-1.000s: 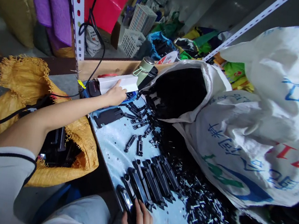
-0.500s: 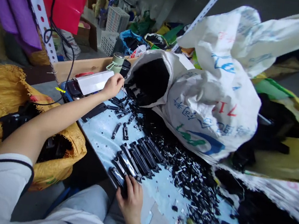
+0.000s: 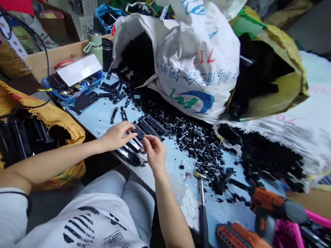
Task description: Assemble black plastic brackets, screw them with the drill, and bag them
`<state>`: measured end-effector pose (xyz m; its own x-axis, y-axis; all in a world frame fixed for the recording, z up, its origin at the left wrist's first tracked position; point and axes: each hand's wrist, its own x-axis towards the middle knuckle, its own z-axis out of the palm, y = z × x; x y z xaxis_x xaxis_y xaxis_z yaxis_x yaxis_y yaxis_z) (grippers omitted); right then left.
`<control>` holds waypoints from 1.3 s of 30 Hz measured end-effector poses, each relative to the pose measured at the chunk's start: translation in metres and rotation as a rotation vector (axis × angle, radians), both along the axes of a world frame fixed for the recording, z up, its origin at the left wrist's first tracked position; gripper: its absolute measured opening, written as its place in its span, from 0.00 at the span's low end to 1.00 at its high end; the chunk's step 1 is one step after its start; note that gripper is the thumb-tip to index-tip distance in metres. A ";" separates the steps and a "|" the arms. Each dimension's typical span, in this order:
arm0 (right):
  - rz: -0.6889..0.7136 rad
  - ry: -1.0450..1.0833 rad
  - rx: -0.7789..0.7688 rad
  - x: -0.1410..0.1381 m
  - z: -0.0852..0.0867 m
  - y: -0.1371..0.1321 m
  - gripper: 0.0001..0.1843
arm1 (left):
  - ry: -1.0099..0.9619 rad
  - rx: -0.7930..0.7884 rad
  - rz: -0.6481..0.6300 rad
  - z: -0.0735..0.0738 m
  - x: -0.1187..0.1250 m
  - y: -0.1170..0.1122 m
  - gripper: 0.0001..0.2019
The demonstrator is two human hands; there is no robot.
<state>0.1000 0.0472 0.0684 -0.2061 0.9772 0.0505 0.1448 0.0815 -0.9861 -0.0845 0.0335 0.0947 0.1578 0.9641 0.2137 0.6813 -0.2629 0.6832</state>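
Note:
A row of long black plastic bars (image 3: pixel 149 126) lies side by side near the front edge of the pale blue table (image 3: pixel 102 115). My left hand (image 3: pixel 117 135) rests on the near end of that row, fingers bent over the bars. My right hand (image 3: pixel 154 153) is just to its right, thumb and fingers pinched at a bar's end. What the pinch holds is too small to name. Small black screws and clips (image 3: pixel 196 138) are heaped right behind the hands.
A white printed sack (image 3: pixel 198 63) spilling black parts lies at the back, a yellow sack (image 3: pixel 279 82) beside it. A blue tray (image 3: pixel 72 86) with a white box sits at left. A hammer (image 3: pixel 202 203), orange drill (image 3: pixel 268 204) and pink crate (image 3: pixel 297 241) are at right. Yellow woven sack (image 3: pixel 7 110) stands left of the table.
My left hand has come back from the white box at the far left to the row of bars. My right hand shifted up onto the row. The view has swung right.

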 end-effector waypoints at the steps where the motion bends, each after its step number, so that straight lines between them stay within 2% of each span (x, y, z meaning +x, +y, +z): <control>1: -0.031 -0.012 -0.009 0.011 -0.005 -0.004 0.17 | 0.099 -0.022 0.085 -0.014 -0.005 -0.007 0.14; 3: -0.051 -0.119 0.027 0.028 -0.011 -0.013 0.17 | 0.236 -0.149 0.131 -0.043 -0.017 -0.022 0.17; 4: -0.041 -0.212 0.067 0.033 -0.013 -0.018 0.17 | 0.257 -0.203 0.083 -0.058 -0.022 -0.029 0.18; 6: 0.025 -0.416 0.149 0.032 -0.016 -0.027 0.17 | 0.256 -0.181 0.001 -0.081 -0.028 -0.041 0.16; 8: 0.168 -0.552 0.192 0.021 -0.017 -0.033 0.15 | 0.214 -0.077 -0.039 -0.092 -0.028 -0.047 0.12; 9: 0.241 -0.575 0.195 0.015 -0.018 -0.035 0.14 | 0.190 -0.013 -0.044 -0.092 -0.026 -0.048 0.10; 11: 0.304 -0.546 0.181 0.003 -0.018 -0.037 0.14 | 0.151 0.110 -0.062 -0.082 -0.018 -0.046 0.09; 14: 0.198 -0.410 0.151 0.002 -0.011 -0.038 0.17 | 0.155 0.257 -0.099 -0.051 0.001 -0.042 0.09; 17: 0.148 -0.319 0.154 0.018 0.001 -0.037 0.18 | 0.184 0.317 -0.137 -0.028 0.023 -0.036 0.09; 19: 0.138 -0.288 0.134 0.035 0.007 -0.039 0.17 | 0.102 0.350 -0.123 -0.028 0.037 -0.032 0.09; 21: 0.128 -0.222 0.085 0.053 0.008 -0.042 0.15 | -0.128 0.345 -0.090 -0.039 0.052 -0.027 0.17; 24: 0.109 -0.053 -0.011 0.072 0.002 -0.049 0.15 | -0.516 0.150 -0.155 -0.064 0.078 -0.020 0.35; 26: 0.094 0.017 -0.042 0.082 -0.001 -0.053 0.15 | -0.631 -0.040 -0.237 -0.075 0.096 -0.018 0.37; 28: 0.042 -0.010 0.006 0.091 -0.003 -0.055 0.14 | -0.686 -0.182 -0.253 -0.078 0.111 -0.017 0.33; 30: -0.067 -0.125 0.122 0.103 -0.003 -0.057 0.13 | -0.770 -0.294 -0.191 -0.074 0.119 -0.018 0.29; 32: -0.183 -0.266 0.223 0.119 -0.005 -0.057 0.13 | -0.879 -0.436 -0.075 -0.066 0.119 -0.018 0.27; 35: -0.198 -0.441 0.226 0.140 -0.014 -0.055 0.15 | -1.038 -0.678 0.048 -0.053 0.108 -0.018 0.28; 37: -0.168 -0.543 0.224 0.147 -0.022 -0.053 0.18 | -1.107 -0.835 0.025 -0.048 0.099 -0.020 0.28; 39: -0.221 -0.580 0.270 0.145 -0.026 -0.054 0.20 | -1.136 -0.976 -0.020 -0.044 0.094 -0.025 0.28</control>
<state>0.2447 -0.0068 0.0429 -0.0699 0.9681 0.2404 0.6858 0.2217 -0.6932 0.0093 0.0085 0.0509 0.3686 0.7955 -0.4809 -0.3178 0.5940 0.7390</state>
